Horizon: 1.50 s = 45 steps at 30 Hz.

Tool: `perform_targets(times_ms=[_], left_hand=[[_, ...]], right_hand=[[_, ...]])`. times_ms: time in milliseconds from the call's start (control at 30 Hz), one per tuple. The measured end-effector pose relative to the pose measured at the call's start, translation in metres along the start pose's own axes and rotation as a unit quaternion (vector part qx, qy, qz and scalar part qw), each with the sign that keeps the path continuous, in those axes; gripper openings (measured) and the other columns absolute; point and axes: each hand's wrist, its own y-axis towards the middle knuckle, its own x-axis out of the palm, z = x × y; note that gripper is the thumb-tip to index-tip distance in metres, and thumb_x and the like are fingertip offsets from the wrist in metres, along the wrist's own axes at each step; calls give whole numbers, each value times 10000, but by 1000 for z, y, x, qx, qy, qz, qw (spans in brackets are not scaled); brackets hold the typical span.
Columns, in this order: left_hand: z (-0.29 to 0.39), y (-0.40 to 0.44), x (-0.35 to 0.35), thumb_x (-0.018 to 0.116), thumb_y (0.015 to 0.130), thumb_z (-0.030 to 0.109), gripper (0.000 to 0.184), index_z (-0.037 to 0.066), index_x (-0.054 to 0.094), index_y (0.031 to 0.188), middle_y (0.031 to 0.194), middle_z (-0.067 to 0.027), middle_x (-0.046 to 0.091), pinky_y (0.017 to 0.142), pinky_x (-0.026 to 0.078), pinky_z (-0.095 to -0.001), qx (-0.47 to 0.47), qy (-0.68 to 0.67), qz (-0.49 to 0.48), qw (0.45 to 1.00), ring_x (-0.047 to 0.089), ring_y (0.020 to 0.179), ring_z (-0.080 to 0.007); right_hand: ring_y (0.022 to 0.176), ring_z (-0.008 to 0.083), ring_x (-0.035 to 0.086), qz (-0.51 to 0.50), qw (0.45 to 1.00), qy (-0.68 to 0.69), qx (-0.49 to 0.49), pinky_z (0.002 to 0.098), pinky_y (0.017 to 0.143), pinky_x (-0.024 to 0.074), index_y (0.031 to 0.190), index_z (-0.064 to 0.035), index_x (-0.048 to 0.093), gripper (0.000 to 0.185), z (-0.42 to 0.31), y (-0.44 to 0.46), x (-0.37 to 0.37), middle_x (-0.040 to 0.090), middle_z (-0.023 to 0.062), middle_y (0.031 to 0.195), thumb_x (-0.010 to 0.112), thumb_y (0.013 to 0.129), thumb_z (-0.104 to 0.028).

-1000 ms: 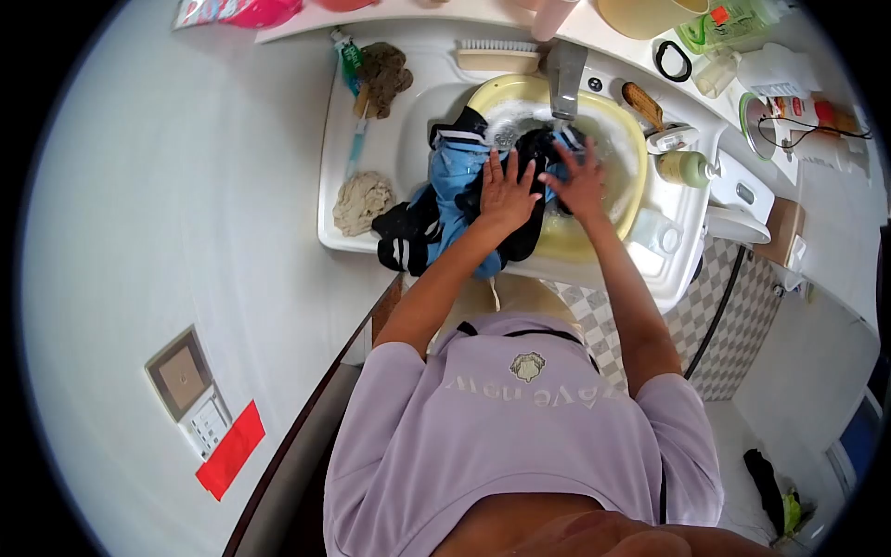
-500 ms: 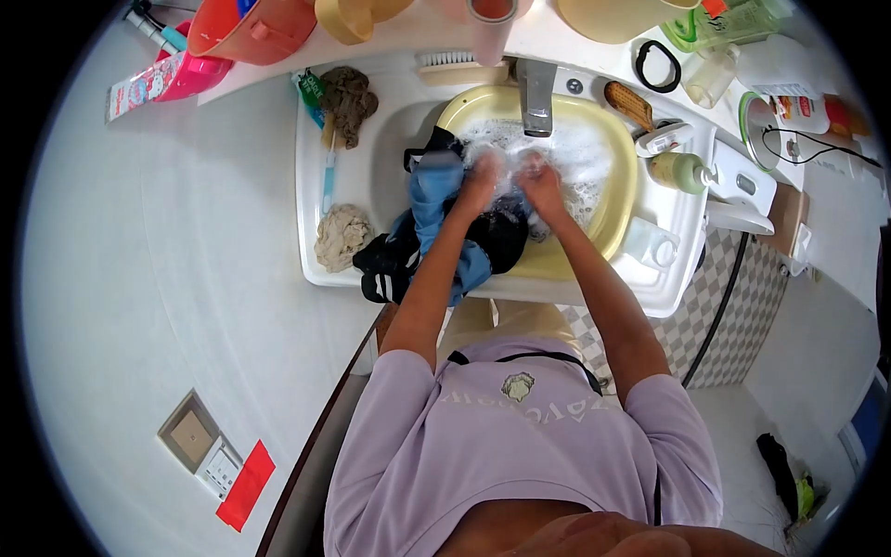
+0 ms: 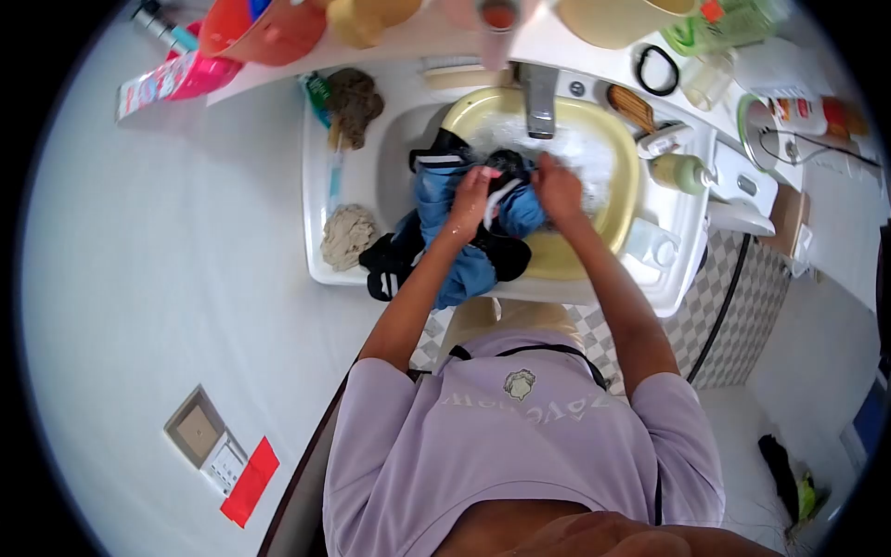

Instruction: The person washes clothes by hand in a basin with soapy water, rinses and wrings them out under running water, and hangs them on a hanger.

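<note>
A wet blue-and-black garment (image 3: 522,212) with white stripes hangs between my hands over the yellow basin (image 3: 628,209). My left hand (image 3: 471,197) pinches its edge on the left. On the other side, my right hand (image 3: 559,190) has its fingers closed on the cloth. More of the blue and black fabric (image 3: 436,200) drapes over the basin's left rim and down to the sink's front edge. Foamy water (image 3: 594,153) fills the back of the basin beneath the faucet (image 3: 538,102).
Left in the white sink (image 3: 311,223) lie a beige cloth (image 3: 349,236), a brown cloth (image 3: 355,104) and a toothbrush (image 3: 335,176). At right stand a green pump bottle (image 3: 679,174) and a wooden brush (image 3: 631,107). Cups and buckets (image 3: 264,32) line the back shelf.
My hands were blurred together in the suds; now they are apart, with the garment lifted and stretched between them. More blue cloth shows over the basin.
</note>
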Motion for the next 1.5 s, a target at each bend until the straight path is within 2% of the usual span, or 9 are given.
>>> perform_targets(times_ms=[33, 133, 300, 533, 833, 1167, 1300, 1367, 1500], left_hand=[[-3, -4, 2, 496, 939, 307, 360, 58, 497, 1199, 1070, -132, 571, 926, 403, -304, 285, 171, 57, 941, 545, 1018, -232], [-10, -25, -9, 594, 851, 136, 454, 38, 437, 1266, 1184, -203, 482, 936, 394, -382, 415, 272, 126, 859, 500, 1082, -337], [-14, -90, -31, 633, 803, 166, 472, 32, 473, 1226, 1141, -200, 463, 917, 365, -459, 337, 428, 240, 804, 456, 1059, -398], [-42, -131, -66, 681, 688, 527, 741, 48, 517, 1229, 1135, -222, 465, 940, 281, -543, 265, 614, 428, 608, 405, 1110, -407], [-38, -126, -94, 679, 751, 335, 299, 65, 606, 858, 800, -83, 563, 786, 302, -404, 255, 624, 312, 669, 506, 830, -259], [42, -171, -24, 655, 791, 255, 256, 30, 624, 909, 867, -101, 592, 797, 336, -400, 444, 349, 216, 796, 521, 864, -280], [32, -123, -1, 655, 782, 212, 205, 66, 634, 924, 937, -89, 565, 816, 333, -409, 428, 418, 145, 789, 497, 903, -275], [22, -93, 10, 659, 779, 196, 201, 76, 640, 939, 978, -71, 536, 817, 331, -413, 421, 482, 161, 751, 478, 915, -278], [-24, -35, 31, 568, 822, 168, 254, 118, 616, 1067, 1336, -185, 392, 1033, 234, -474, 357, 615, 132, 690, 336, 1244, -380]], right_hand=[[856, 348, 599, 9, 999, -37, -17, 438, 683, 496, 960, -99, 537, 190, 6, 2, -2, 617, 142, 915, 549, 815, -223], [1068, 320, 504, -31, 965, -252, -65, 442, 845, 429, 1020, -113, 600, 235, -20, 0, -22, 575, 120, 1050, 563, 809, -208], [1190, 342, 446, 35, 966, 30, -255, 529, 1000, 289, 1159, -64, 569, 437, -130, 23, -27, 545, 150, 1199, 594, 805, -319], [965, 282, 603, -121, 904, -174, -371, 528, 1042, 226, 1257, -160, 528, 540, -182, 42, 40, 668, 121, 824, 653, 753, -307], [718, 110, 554, -96, 875, 398, -258, 244, 610, 443, 965, -55, 619, 230, -140, 8, -37, 648, 48, 918, 553, 752, -3], [724, 46, 477, 105, 856, 504, -51, 176, 673, 392, 954, -5, 593, 202, -62, -92, -174, 579, 20, 896, 493, 783, 33], [618, 116, 517, 134, 937, 321, -10, 243, 640, 448, 927, -54, 628, 193, -17, -70, -125, 589, 35, 742, 544, 759, -10], [886, 341, 559, 127, 991, -26, -17, 421, 717, 483, 892, -133, 666, 186, -19, -56, -97, 572, 137, 981, 672, 716, -193], [1321, 466, 172, -115, 989, -94, -3, 695, 923, 291, 1314, -452, 415, 610, -28, -19, -37, 123, 101, 1512, 666, 758, -447]])
